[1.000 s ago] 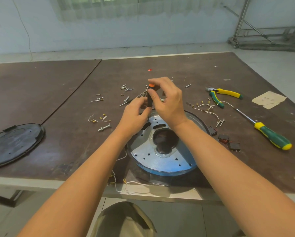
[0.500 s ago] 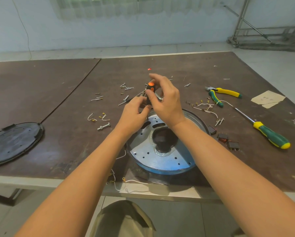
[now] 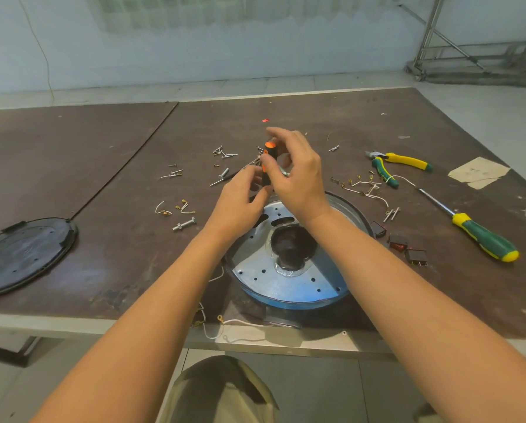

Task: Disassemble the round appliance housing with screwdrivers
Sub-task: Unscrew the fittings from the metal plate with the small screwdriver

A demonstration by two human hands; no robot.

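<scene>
Both hands hold the screwdriver [image 3: 267,161] at the far rim of the housing [image 3: 286,288].
Right hand [image 3: 299,178] pinches the handle near its orange cap and left hand [image 3: 240,201] grips it lower down; the tip is hidden. The housing lies on the surface [image 3: 316,117] just before me. Next, I judge: keep it upright, press down, twist.

Pale blue wall [image 3: 316,47], curtained window [image 3: 194,10], grey tiled floor [image 3: 484,123], metal frame [image 3: 427,35] at far right, brown worktable [image 3: 72,154].
</scene>
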